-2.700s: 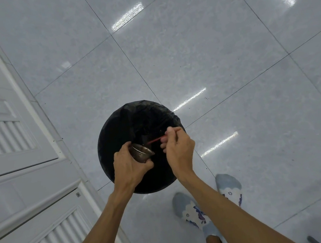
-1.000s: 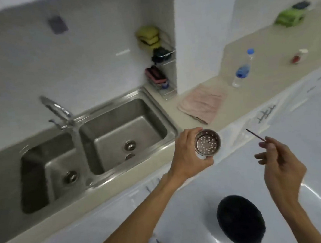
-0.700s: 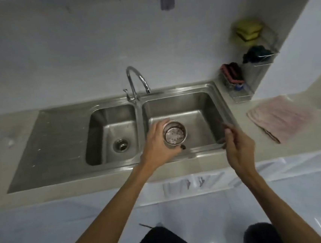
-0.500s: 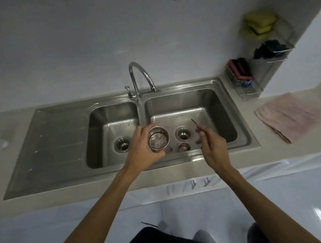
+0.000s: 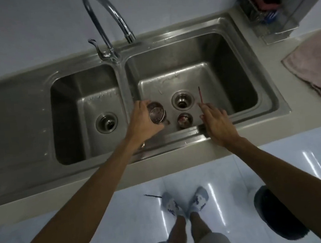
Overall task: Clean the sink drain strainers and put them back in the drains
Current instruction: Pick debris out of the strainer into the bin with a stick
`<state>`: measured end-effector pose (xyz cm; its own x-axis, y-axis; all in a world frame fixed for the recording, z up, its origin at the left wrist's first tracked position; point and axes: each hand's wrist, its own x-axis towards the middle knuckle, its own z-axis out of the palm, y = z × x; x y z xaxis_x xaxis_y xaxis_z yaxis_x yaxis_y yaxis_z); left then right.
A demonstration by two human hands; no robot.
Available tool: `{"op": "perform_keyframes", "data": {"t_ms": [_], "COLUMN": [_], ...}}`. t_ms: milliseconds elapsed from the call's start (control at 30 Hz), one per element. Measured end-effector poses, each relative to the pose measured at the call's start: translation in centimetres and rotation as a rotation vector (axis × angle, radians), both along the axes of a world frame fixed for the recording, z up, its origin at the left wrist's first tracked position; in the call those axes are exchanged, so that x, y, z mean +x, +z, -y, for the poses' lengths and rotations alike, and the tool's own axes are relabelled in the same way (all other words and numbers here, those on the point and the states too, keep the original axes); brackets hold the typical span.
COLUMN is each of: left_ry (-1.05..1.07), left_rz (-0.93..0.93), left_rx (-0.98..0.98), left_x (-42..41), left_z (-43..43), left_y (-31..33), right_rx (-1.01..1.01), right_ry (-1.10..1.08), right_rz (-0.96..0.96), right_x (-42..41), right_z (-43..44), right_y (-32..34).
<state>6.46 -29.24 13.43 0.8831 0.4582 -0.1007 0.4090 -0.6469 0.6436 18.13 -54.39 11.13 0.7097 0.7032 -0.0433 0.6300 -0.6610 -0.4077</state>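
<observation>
Steel strainer (image 5: 156,114) in L hand (image 5: 143,121) grip; R hand (image 5: 217,120) pinching stick (image 5: 200,94) over sink (image 5: 234,59).

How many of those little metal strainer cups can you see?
2. One strainer is held in the left hand over the right basin; the other strainer sits on that basin's floor, just in front of the open drain.

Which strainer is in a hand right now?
The strainer gripped by the left hand. The other strainer sits loose on the right basin floor, below the open drain.
</observation>
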Motion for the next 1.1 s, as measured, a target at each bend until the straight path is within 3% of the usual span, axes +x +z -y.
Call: {"op": "perform_keyframes", "data": {"t_ms": [133, 267, 400, 1100], "left_ry": [-0.062, -0.198, -0.263, -0.311], "left_rz": [-0.140, -0.366, -0.515, -0.621], "left_rx": [0.017, 0.198, 0.311, 0.419], "left_x": [5.2, 8.8, 10.4, 11.6], "left_z": [-2.2, -3.4, -3.9, -4.2], "left_y": [-4.7, -9.1, -12.3, -15.4], "right_rx": [-0.026, 0.067, 0.091, 0.090], "right_ry": [-0.110, -0.343, -0.401, -0.421], "right_rz": [-0.031, -0.004, -0.009, 0.049], "right_x": [1.3, 1.2, 1.2, 1.4], "right_z": [0.3, -0.1, -0.5, -0.5], "right_y": [-2.5, -3.3, -3.6, -4.0]}}
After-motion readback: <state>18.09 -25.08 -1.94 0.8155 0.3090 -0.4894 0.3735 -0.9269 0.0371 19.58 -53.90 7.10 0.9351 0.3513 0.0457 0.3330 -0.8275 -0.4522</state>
